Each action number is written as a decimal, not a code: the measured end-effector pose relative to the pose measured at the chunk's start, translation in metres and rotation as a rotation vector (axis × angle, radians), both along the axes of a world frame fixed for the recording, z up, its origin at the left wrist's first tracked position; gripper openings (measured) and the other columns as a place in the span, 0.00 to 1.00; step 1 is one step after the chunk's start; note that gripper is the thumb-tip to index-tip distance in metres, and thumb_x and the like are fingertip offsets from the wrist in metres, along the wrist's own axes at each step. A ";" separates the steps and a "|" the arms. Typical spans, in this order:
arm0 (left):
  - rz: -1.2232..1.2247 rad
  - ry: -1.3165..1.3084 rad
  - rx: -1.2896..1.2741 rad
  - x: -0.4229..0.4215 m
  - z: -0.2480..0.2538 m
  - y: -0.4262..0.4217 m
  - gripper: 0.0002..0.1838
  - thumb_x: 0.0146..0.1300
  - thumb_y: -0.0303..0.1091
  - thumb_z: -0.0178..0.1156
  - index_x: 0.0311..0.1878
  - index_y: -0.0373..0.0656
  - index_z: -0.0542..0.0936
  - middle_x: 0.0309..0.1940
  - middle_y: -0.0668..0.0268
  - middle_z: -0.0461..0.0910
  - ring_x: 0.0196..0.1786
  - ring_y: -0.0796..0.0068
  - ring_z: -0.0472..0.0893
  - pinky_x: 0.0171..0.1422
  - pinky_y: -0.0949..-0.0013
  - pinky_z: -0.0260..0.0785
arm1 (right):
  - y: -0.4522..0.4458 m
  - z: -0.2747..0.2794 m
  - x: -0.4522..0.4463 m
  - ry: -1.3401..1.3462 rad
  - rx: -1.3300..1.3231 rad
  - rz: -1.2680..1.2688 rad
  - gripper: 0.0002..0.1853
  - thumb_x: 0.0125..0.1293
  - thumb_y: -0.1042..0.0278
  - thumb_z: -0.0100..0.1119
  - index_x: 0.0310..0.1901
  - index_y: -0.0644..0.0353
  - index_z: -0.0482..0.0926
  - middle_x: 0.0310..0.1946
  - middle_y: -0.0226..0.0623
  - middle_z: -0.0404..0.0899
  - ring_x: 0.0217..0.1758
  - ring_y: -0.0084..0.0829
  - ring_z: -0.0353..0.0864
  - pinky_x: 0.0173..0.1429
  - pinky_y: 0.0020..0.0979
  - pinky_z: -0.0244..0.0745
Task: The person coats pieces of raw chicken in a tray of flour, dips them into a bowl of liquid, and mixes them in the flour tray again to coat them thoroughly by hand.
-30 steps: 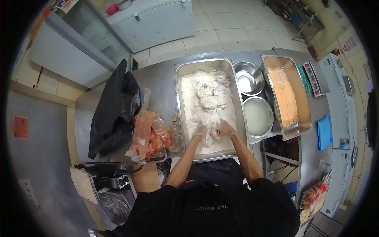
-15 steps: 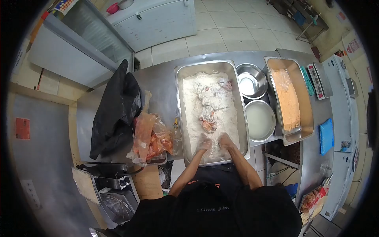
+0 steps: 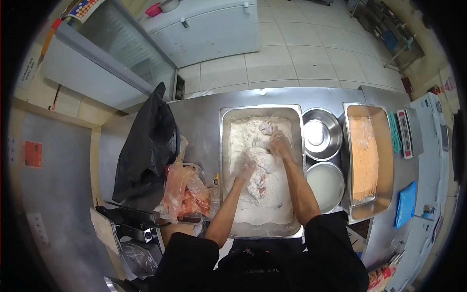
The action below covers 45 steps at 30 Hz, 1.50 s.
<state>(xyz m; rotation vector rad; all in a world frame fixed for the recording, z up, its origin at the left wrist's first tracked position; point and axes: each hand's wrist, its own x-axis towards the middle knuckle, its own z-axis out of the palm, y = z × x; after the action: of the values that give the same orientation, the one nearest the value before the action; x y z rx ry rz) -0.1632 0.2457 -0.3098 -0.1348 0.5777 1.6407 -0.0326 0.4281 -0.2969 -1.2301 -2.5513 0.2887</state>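
Note:
A deep metal tray (image 3: pixel 226 146) holds white flour (image 3: pixel 272 211) with several flour-coated meat pieces. One coated piece (image 3: pixel 260 185) with reddish patches lies near the middle, just below and right of my left hand (image 3: pixel 244 168), which is smeared by motion. My right hand (image 3: pixel 280 145) is farther up at the tray's right side, its fingers bent down at the flour beside another pale coated piece (image 3: pixel 267 128). Whether its fingers grip anything is hidden. Both hands look dusted with flour.
Right of the tray are an empty steel bowl (image 3: pixel 322 134), a bowl of cloudy liquid (image 3: pixel 325 187), a tray of orange powder (image 3: pixel 364 160) and a scale (image 3: pixel 404 134). On the left lie a black bag (image 3: pixel 148 146), plastic-bagged reddish meat (image 3: pixel 187 194) and yellow-handled scissors (image 3: pixel 216 180).
Both hands have moved from the tray's near end toward its middle and far right. The coated pieces now carry more flour. The camera view has shifted, so the table sits lower.

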 end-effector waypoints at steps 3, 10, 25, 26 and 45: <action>0.262 -1.868 0.214 0.002 -0.014 -0.044 0.14 0.63 0.42 0.49 0.38 0.40 0.74 0.27 0.67 0.75 0.34 0.76 0.76 0.50 0.69 0.68 | 0.020 -0.006 0.011 -0.024 -0.327 0.289 0.18 0.55 0.67 0.47 0.48 0.64 0.72 0.27 0.42 0.77 0.31 0.40 0.76 0.39 0.37 0.70; 1.245 -3.694 0.335 -0.035 0.053 -0.003 0.21 0.56 0.42 0.44 0.45 0.35 0.72 0.36 0.50 0.76 0.40 0.56 0.76 0.47 0.59 0.68 | 0.020 0.021 -0.045 -0.168 -0.201 0.216 0.10 0.57 0.65 0.46 0.35 0.59 0.76 0.27 0.41 0.78 0.33 0.35 0.78 0.41 0.43 0.68; 1.015 -3.560 0.852 0.025 0.081 -0.033 0.18 0.61 0.43 0.42 0.34 0.37 0.74 0.26 0.53 0.74 0.36 0.59 0.78 0.38 0.61 0.69 | -0.062 -0.011 0.071 -0.131 -0.177 0.314 0.24 0.57 0.57 0.51 0.53 0.61 0.68 0.29 0.37 0.77 0.29 0.36 0.75 0.35 0.38 0.70; 1.128 -3.474 0.749 0.026 0.072 -0.040 0.20 0.62 0.45 0.41 0.33 0.37 0.74 0.27 0.51 0.75 0.37 0.58 0.78 0.39 0.61 0.69 | -0.065 -0.043 0.079 -0.130 -0.234 0.399 0.26 0.58 0.56 0.51 0.56 0.61 0.66 0.28 0.37 0.77 0.28 0.36 0.75 0.34 0.38 0.70; 1.450 -3.742 0.891 0.077 -0.056 -0.141 0.19 0.59 0.47 0.45 0.35 0.41 0.78 0.33 0.60 0.77 0.41 0.66 0.75 0.48 0.59 0.66 | -0.220 0.023 0.098 -0.375 -0.290 -0.026 0.17 0.57 0.59 0.51 0.37 0.68 0.76 0.36 0.49 0.76 0.42 0.45 0.76 0.59 0.41 0.63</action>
<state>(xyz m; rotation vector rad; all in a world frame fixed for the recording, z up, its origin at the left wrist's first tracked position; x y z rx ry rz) -0.0866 0.1048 -0.3653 1.3436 2.0949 0.3534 0.0652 0.2081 -0.2743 -1.5479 -2.8825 0.4763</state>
